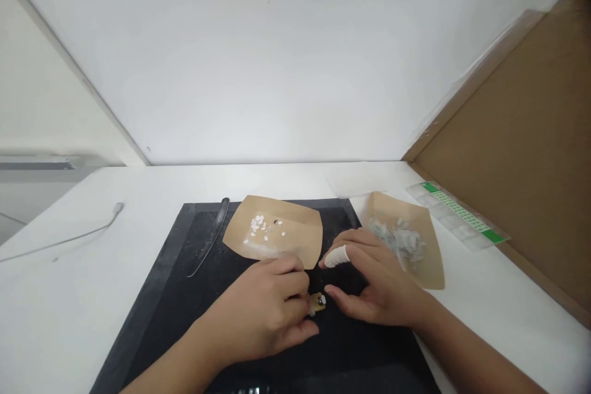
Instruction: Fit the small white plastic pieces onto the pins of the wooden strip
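Held in the fingers of my left hand (270, 311) is a small yellowish piece (316, 303) with a dark shiny spot and a white bit at its right end; the fingers partly hide it. My right hand (376, 277), a white finger cot (337, 257) on one finger, hovers just right of the piece with thumb and fingers apart and nothing visible between them. Beyond both hands a brown paper tray (300, 240) carries several small white flakes (258, 223) and a tiny dark bit. A black mat (355, 357) lies beneath.
A slim curved metal tool (213, 240) rests on the mat's left side. At right, another brown tray (431, 261) holds greyish-white translucent pieces (409, 243). Behind it lies a clear compartment box (455, 214) with green labels, beside a cardboard wall (521, 148). A cable (87, 234) crosses the table's left.
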`<action>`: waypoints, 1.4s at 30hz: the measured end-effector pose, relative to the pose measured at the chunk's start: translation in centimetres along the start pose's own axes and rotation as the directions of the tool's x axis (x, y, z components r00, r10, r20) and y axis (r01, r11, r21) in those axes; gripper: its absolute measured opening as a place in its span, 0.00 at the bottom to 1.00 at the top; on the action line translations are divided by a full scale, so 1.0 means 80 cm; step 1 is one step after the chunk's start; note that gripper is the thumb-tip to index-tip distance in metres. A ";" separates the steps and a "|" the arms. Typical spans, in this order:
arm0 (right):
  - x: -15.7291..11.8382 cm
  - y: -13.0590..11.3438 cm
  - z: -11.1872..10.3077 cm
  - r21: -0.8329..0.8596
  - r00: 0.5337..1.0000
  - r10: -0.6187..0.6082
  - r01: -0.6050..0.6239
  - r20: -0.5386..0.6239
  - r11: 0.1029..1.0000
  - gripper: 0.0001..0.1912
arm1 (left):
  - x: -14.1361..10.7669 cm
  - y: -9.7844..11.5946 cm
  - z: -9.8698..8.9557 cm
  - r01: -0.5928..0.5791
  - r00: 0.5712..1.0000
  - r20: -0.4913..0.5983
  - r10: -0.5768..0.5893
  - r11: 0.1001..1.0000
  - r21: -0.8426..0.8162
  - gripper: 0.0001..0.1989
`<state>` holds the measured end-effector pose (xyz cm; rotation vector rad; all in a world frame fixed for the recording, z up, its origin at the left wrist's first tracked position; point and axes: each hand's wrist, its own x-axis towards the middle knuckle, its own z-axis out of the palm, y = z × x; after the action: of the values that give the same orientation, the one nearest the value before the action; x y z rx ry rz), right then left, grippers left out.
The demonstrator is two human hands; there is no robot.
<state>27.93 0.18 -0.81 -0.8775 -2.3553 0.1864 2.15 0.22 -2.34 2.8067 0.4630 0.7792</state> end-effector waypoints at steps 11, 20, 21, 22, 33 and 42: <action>0.000 -0.002 0.002 0.043 0.999 0.014 -0.016 0.048 0.999 0.11 | 0.007 0.005 0.007 0.017 1.000 -0.020 -0.015 0.997 0.075 0.08; 0.003 -0.007 0.001 0.078 0.999 0.001 -0.004 0.045 0.997 0.10 | 0.010 0.014 0.010 -0.037 0.997 -0.054 0.050 0.975 0.219 0.14; 0.003 -0.007 0.001 0.083 0.999 -0.002 -0.002 0.049 0.997 0.10 | 0.010 0.014 0.011 -0.048 0.997 -0.050 0.062 0.971 0.233 0.14; 0.004 -0.007 0.001 0.088 0.998 -0.003 -0.002 0.055 0.996 0.10 | 0.009 0.014 0.011 -0.056 0.996 -0.049 0.070 0.968 0.243 0.13; 0.004 -0.005 0.001 0.117 0.996 -0.007 -0.004 0.093 0.993 0.07 | 0.011 0.013 0.014 -0.038 0.996 -0.066 0.054 0.975 0.220 0.14; 0.004 -0.004 0.002 0.129 0.994 0.008 -0.022 0.106 0.991 0.07 | 0.009 0.012 0.015 -0.019 0.997 -0.070 0.033 0.982 0.188 0.12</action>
<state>27.45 0.14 -0.64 -0.8409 -2.4037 0.3964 3.59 -0.55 -2.81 2.9705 0.5387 0.8890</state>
